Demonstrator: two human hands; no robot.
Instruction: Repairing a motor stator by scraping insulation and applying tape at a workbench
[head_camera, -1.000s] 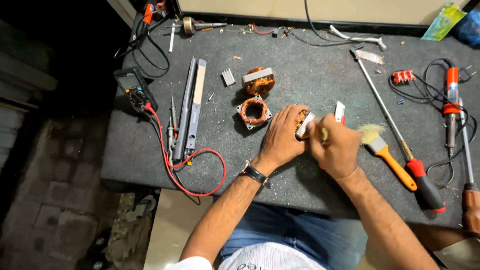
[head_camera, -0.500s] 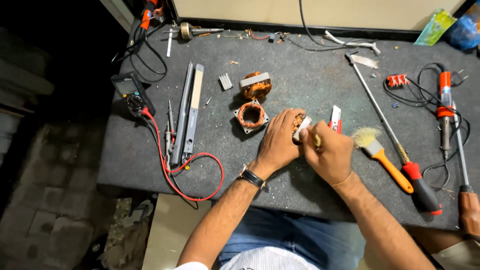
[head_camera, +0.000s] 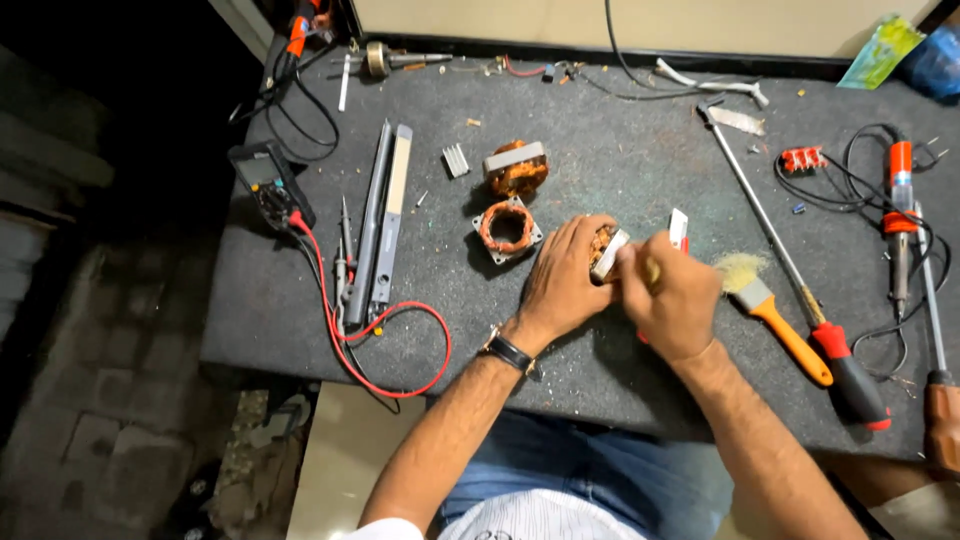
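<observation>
While the left hand (head_camera: 560, 285) grips a copper-wound coil (head_camera: 604, 250), the right hand's (head_camera: 675, 295) grip closes around a thin tool (head_camera: 651, 270) against it.

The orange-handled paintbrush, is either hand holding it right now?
No, the orange-handled paintbrush lies on the table to the right of the right hand, untouched, while both hands work on a small copper-wound part.

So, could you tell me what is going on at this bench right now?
A person is seated at a dark work table. The left hand holds a small copper-wound motor coil, and the right hand works on it with a thin tool, mostly hidden in its grip. Two more wound coils lie just beyond the hands, with a paintbrush, a long screwdriver and a multimeter spread around.
</observation>
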